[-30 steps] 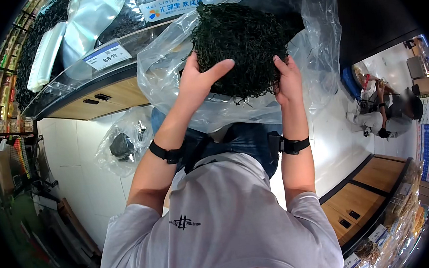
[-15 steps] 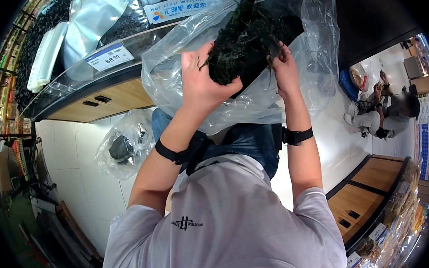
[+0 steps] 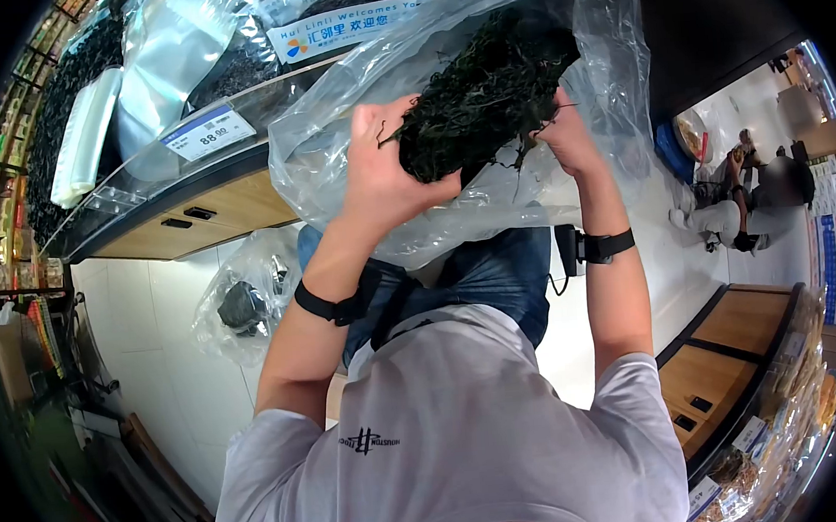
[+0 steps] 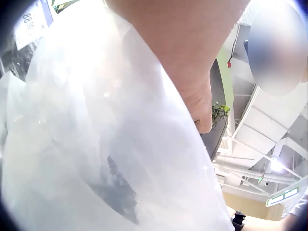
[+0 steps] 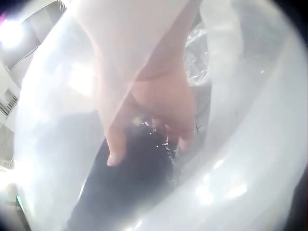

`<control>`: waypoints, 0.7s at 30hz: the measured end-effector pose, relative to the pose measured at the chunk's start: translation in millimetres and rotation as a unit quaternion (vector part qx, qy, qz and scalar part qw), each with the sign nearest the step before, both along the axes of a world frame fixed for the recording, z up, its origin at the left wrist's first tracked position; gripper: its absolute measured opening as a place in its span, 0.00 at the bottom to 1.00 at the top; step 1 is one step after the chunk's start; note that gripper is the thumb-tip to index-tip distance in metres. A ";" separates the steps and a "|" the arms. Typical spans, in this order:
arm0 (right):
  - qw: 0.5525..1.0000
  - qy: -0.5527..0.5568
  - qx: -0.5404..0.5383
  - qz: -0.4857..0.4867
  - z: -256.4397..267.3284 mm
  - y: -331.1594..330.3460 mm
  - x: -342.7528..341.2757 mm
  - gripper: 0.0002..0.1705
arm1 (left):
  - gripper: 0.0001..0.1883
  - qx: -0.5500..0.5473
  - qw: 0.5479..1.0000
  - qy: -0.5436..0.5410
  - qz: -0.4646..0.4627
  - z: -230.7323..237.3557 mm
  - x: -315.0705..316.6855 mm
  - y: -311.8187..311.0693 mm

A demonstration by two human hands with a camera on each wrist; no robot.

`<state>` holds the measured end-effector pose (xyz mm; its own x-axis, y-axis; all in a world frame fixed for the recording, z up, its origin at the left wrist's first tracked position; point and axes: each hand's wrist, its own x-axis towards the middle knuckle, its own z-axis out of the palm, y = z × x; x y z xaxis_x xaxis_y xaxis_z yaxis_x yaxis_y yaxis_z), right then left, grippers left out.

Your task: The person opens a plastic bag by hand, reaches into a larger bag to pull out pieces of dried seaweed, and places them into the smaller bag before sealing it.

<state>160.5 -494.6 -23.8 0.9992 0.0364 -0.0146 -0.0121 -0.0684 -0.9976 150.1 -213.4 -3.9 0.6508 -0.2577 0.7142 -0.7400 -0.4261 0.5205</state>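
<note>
A dark green clump of dried, stringy seaweed [image 3: 484, 96] is held between both hands over a large clear plastic bag [image 3: 319, 161]. The left hand [image 3: 382, 166] grips its left end, thumb below and fingers behind it. At its lower right edge the right hand [image 3: 569, 139] pinches the strands. In the right wrist view, the right hand [image 5: 149, 106] shows through the film of the bag [image 5: 250, 120], fingers against a dark mass. The left wrist view has the bag [image 4: 96, 96] in front, with part of the left hand [image 4: 192, 101] behind it; its fingertips are mostly hidden.
A shelf edge with a price tag [image 3: 207, 132] and packed goods lies at upper left. Another clear bag with a dark item [image 3: 239, 307] is on the floor. Wooden cabinets [image 3: 742, 321] stand at right, and a person [image 3: 748, 204] is farther back.
The seaweed has been turned from a broad, flat face to a narrower, slanted clump. The left hand has wrapped round its left end; the right hand and forearm have shifted right.
</note>
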 end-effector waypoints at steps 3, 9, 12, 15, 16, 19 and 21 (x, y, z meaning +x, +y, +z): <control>1.000 0.004 0.000 -0.006 -6.9 -6.6 4.9 0.53 | 0.41 0.038 0.999 -0.023 -0.008 4.8 2.1 1.9; 0.994 -0.061 0.083 -0.040 -9.6 8.6 5.1 0.48 | 0.45 -0.038 0.992 0.123 0.015 -3.5 1.8 2.8; 0.999 -0.037 0.006 -0.034 -25.5 -2.3 17.9 0.40 | 0.39 -0.041 0.987 0.158 -0.002 -3.9 13.5 4.2; 0.993 -0.023 0.112 0.001 -37.4 -13.1 24.1 0.34 | 0.30 0.011 0.996 0.088 -0.016 8.7 15.7 8.2; 0.991 0.001 0.123 0.056 -12.0 -0.7 10.4 0.40 | 0.30 -0.005 0.996 0.087 -0.034 11.3 17.4 8.9; 0.961 0.026 0.240 0.133 -22.0 -1.7 15.2 0.40 | 0.32 -0.016 0.987 0.161 -0.020 29.6 5.3 7.0; 0.959 0.033 0.255 0.123 -29.5 -1.5 14.8 0.39 | 0.32 -0.041 0.974 0.225 0.002 26.6 4.8 7.9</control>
